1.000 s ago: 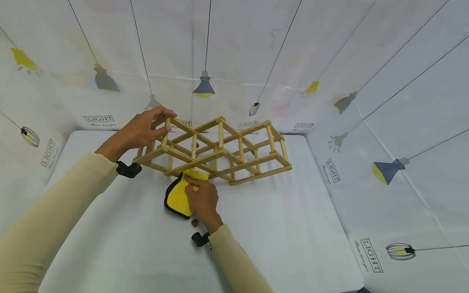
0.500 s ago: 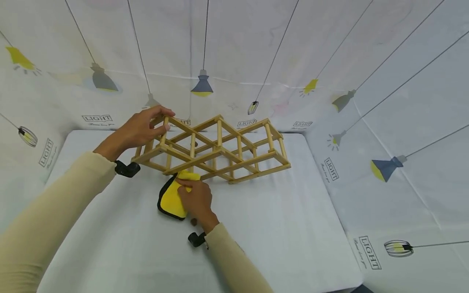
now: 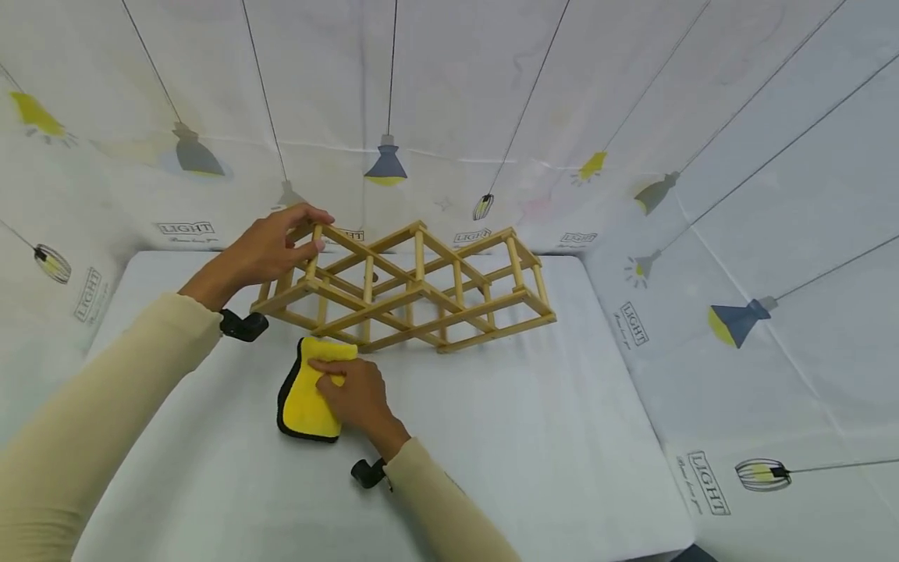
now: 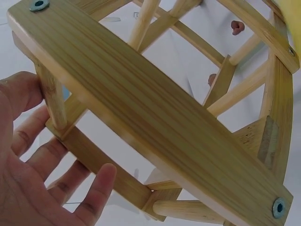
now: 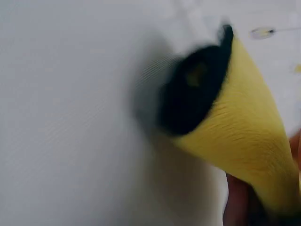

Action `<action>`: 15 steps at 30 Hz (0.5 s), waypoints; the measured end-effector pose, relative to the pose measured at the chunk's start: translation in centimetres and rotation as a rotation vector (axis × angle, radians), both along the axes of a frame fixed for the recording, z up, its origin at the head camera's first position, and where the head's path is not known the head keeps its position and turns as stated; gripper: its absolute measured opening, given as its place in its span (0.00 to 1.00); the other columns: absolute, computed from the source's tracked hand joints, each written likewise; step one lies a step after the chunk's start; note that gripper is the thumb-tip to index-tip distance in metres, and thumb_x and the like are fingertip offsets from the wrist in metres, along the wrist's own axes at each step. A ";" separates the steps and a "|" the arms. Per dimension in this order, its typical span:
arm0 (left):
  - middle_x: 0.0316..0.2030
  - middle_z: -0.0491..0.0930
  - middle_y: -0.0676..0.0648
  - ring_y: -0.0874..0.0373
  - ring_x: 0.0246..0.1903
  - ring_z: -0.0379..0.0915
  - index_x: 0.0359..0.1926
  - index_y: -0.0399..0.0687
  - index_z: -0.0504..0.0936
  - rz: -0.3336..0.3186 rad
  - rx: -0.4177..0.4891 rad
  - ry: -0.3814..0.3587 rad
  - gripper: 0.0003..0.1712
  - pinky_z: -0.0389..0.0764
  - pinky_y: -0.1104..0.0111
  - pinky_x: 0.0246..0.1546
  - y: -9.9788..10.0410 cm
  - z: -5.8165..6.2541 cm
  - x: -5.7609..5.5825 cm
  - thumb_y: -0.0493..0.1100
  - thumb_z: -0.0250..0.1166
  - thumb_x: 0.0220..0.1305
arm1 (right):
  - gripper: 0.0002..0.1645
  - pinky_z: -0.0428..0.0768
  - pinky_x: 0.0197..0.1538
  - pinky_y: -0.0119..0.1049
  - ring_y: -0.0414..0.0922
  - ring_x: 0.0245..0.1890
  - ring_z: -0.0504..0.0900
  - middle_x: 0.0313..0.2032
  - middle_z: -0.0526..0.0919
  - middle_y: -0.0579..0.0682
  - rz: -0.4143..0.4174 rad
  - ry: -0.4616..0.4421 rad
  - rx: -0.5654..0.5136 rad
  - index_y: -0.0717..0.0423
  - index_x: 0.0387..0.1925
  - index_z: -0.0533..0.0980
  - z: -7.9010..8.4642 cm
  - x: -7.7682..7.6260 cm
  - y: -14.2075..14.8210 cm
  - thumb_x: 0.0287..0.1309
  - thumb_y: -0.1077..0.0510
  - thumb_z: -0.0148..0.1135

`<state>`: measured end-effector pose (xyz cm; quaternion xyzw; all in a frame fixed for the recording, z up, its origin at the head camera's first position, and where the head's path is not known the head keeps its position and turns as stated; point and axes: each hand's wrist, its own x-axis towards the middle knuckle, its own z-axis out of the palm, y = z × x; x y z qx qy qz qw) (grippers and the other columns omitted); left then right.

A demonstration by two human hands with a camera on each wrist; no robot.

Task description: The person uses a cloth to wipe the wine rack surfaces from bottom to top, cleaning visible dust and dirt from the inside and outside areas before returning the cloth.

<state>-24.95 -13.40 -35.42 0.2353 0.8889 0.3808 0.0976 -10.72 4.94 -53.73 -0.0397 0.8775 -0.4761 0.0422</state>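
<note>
My left hand (image 3: 270, 246) grips the upper left end of a light wooden lattice rack (image 3: 421, 290), which stands toward the back of the table. In the left wrist view its fingers (image 4: 29, 132) curl about a dowel behind the rack's wide end slat (image 4: 141, 99). Just in front of the rack, my right hand (image 3: 360, 394) pinches a folded yellow cloth (image 3: 309, 402) with black edging. The cloth hangs down to the left of that hand, its top edge close to the rack's lower front rail. Up close in the right wrist view, the cloth (image 5: 249, 122) hides most of the fingers.
The rack stands on a white-covered table (image 3: 534, 445). Small brown spots (image 4: 237, 27) show through the rack's openings in the left wrist view. Behind the table rises a wall covering (image 3: 449, 109) printed with lamps.
My right hand has moved left and toward me with the cloth, away from the rack's lower rail. A brown spot near that wrist is now covered. The left hand keeps its hold.
</note>
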 end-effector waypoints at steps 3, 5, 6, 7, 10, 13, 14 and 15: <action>0.79 0.66 0.42 0.40 0.80 0.59 0.75 0.50 0.70 -0.007 0.005 0.002 0.26 0.67 0.37 0.76 0.0 -0.3 -0.1 0.45 0.60 0.81 | 0.24 0.53 0.12 0.27 0.35 0.08 0.53 0.22 0.87 0.42 -0.127 -0.064 0.006 0.26 0.59 0.84 -1.0 -0.4 0.7 0.67 0.55 0.64; 0.79 0.66 0.42 0.40 0.80 0.59 0.75 0.50 0.70 -0.002 0.004 0.006 0.26 0.67 0.37 0.75 0.0 -0.3 -0.2 0.44 0.60 0.81 | 0.24 0.53 0.11 0.28 0.37 0.06 0.55 0.12 0.79 0.45 -0.200 -0.111 0.003 0.25 0.58 0.85 -1.4 -0.6 1.3 0.66 0.55 0.64; 0.79 0.66 0.42 0.40 0.80 0.59 0.75 0.50 0.70 0.001 0.000 0.010 0.26 0.67 0.37 0.75 -0.1 -0.3 -0.2 0.44 0.60 0.81 | 0.24 0.54 0.11 0.29 0.38 0.06 0.56 0.11 0.77 0.45 -0.223 -0.132 0.004 0.25 0.57 0.85 -1.5 -0.6 1.5 0.66 0.55 0.64; 0.79 0.66 0.42 0.40 0.80 0.59 0.75 0.49 0.70 0.001 -0.002 0.011 0.26 0.67 0.38 0.75 0.0 -0.2 -0.3 0.44 0.60 0.81 | 0.23 0.54 0.10 0.29 0.39 0.06 0.56 0.10 0.77 0.45 -0.233 -0.148 0.005 0.25 0.57 0.85 -1.5 -0.6 1.8 0.66 0.55 0.64; 0.79 0.66 0.42 0.40 0.80 0.59 0.75 0.50 0.70 0.001 -0.005 0.010 0.26 0.67 0.38 0.76 0.1 0.0 -0.3 0.45 0.60 0.81 | 0.22 0.55 0.11 0.29 0.38 0.07 0.56 0.13 0.80 0.45 -0.211 -0.144 0.000 0.25 0.56 0.86 -1.1 -0.8 2.1 0.66 0.54 0.65; 0.79 0.66 0.42 0.40 0.80 0.59 0.75 0.50 0.70 -0.001 -0.005 0.004 0.26 0.66 0.38 0.76 0.1 0.1 -0.3 0.45 0.60 0.81 | 0.23 0.54 0.13 0.27 0.37 0.08 0.54 0.23 0.86 0.42 -0.116 -0.063 -0.024 0.23 0.57 0.85 -0.5 -1.2 1.9 0.67 0.53 0.64; 0.79 0.66 0.42 0.40 0.80 0.59 0.75 0.50 0.70 0.001 -0.003 0.000 0.26 0.66 0.38 0.76 0.1 0.0 -0.3 0.45 0.60 0.81 | 0.23 0.54 0.13 0.27 0.37 0.09 0.53 0.23 0.86 0.43 -0.069 -0.028 -0.039 0.23 0.57 0.85 -0.3 -1.3 1.8 0.67 0.53 0.63; 0.79 0.66 0.42 0.40 0.80 0.59 0.75 0.50 0.70 0.001 -0.002 -0.003 0.26 0.66 0.38 0.76 0.1 -0.1 -0.2 0.45 0.60 0.81 | 0.24 0.54 0.13 0.27 0.37 0.09 0.53 0.23 0.85 0.44 -0.023 0.007 -0.059 0.24 0.58 0.85 -0.1 -1.5 1.7 0.68 0.54 0.63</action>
